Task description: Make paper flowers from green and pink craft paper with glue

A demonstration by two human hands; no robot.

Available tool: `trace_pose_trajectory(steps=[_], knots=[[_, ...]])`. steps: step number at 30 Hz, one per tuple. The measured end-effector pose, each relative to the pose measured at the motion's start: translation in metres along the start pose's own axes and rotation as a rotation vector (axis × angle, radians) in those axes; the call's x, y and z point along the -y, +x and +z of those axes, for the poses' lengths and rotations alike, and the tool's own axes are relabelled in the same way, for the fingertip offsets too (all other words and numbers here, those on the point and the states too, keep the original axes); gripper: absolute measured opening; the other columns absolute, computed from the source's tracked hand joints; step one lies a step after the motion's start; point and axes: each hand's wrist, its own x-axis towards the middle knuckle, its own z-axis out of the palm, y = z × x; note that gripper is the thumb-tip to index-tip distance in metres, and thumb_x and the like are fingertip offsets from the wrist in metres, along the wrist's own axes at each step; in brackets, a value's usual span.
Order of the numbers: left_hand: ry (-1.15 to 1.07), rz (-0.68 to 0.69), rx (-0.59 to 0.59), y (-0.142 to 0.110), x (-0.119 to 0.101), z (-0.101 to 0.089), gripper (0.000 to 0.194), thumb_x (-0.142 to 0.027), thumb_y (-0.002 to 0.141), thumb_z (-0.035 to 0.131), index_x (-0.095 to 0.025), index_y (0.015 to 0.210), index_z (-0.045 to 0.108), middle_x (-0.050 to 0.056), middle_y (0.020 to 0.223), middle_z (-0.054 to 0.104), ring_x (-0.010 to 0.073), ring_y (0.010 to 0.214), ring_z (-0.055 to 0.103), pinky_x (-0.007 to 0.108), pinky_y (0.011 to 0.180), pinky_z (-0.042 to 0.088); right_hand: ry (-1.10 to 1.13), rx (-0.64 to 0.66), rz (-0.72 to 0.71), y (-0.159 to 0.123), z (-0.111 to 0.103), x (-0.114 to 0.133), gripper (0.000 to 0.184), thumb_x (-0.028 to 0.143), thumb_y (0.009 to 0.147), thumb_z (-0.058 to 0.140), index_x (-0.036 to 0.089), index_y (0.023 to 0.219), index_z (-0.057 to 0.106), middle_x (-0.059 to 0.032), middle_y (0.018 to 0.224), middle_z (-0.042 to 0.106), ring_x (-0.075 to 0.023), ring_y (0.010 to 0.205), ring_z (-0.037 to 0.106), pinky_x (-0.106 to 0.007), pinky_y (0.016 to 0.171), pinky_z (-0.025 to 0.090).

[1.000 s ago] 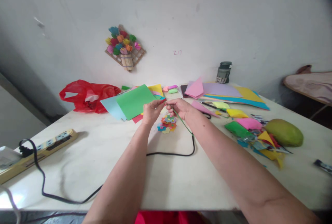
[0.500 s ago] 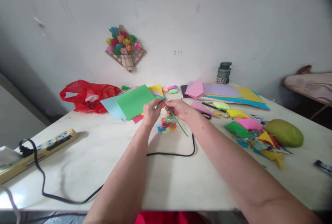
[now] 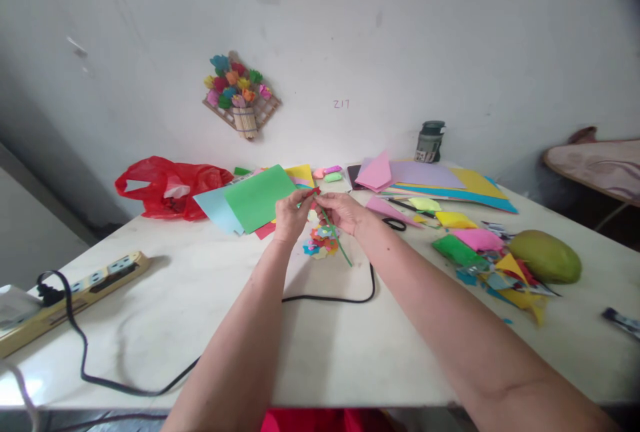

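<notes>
Both my hands meet over the middle of the table, fingertips nearly touching. My left hand (image 3: 291,215) is closed in a pinch on a small red paper flower (image 3: 316,192). My right hand (image 3: 341,211) pinches a thin green stem (image 3: 337,239), whose free end hangs down toward me. The stem's upper end lies close to the red flower; whether the two are joined is hidden by my fingers. Below my hands, on the tabletop, sits a small pile of colourful paper flowers (image 3: 323,243) in blue, orange, cream and other colours.
Green paper (image 3: 261,197) and a red plastic bag (image 3: 173,185) lie back left. A black cord (image 3: 330,298) loops before the pile; a power strip (image 3: 95,285) is at left. Scissors (image 3: 395,224), clay packets (image 3: 457,250), paper scraps and a green fruit (image 3: 545,257) lie right.
The green stem has swung so its lower end points less to the right. The red flower shows a little more above my fingertips. Both hands stay in nearly the same place.
</notes>
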Motion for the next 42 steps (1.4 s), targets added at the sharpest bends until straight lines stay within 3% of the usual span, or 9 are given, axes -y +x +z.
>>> trace_pose_trajectory(steps=[13, 24, 36, 42], knots=[[-0.399, -0.244, 0.080, 0.000, 0.001, 0.008, 0.019, -0.029, 0.068, 0.061, -0.015, 0.080, 0.067, 0.001, 0.066, 0.066, 0.0118, 0.059, 0.059, 0.022, 0.058, 0.046, 0.034, -0.020, -0.030, 0.003, 0.001, -0.001, 0.010, 0.019, 0.076, 0.053, 0.014, 0.068, 0.053, 0.0011, 0.054, 0.056, -0.0085, 0.044, 0.049, -0.023, 0.046, 0.041], [-0.445, -0.240, 0.106, 0.000, 0.004, 0.008, 0.021, -0.030, 0.067, 0.062, -0.014, 0.080, 0.066, 0.001, 0.064, 0.065, 0.0110, 0.057, 0.058, 0.022, 0.056, 0.046, 0.014, -0.047, -0.025, 0.002, 0.002, 0.001, 0.010, 0.016, 0.076, 0.050, 0.012, 0.068, 0.054, 0.0006, 0.054, 0.055, -0.0090, 0.043, 0.048, -0.024, 0.044, 0.040], [-0.550, -0.295, 0.113, 0.001, -0.010, 0.005, 0.015, -0.023, 0.064, 0.063, -0.014, 0.076, 0.067, 0.000, 0.061, 0.063, 0.0102, 0.057, 0.057, 0.021, 0.059, 0.044, 0.060, -0.090, -0.011, 0.009, 0.000, -0.005, 0.010, 0.017, 0.074, 0.053, 0.013, 0.065, 0.054, 0.0020, 0.050, 0.054, -0.0079, 0.039, 0.046, -0.022, 0.039, 0.036], [-0.455, -0.258, 0.128, 0.002, -0.007, 0.004, 0.017, -0.024, 0.068, 0.060, -0.014, 0.080, 0.066, 0.002, 0.066, 0.066, 0.0123, 0.061, 0.059, 0.022, 0.060, 0.045, 0.073, -0.093, -0.009, 0.008, 0.001, -0.008, 0.008, 0.017, 0.076, 0.054, 0.013, 0.068, 0.054, 0.0013, 0.052, 0.056, -0.0087, 0.042, 0.049, -0.023, 0.041, 0.040]])
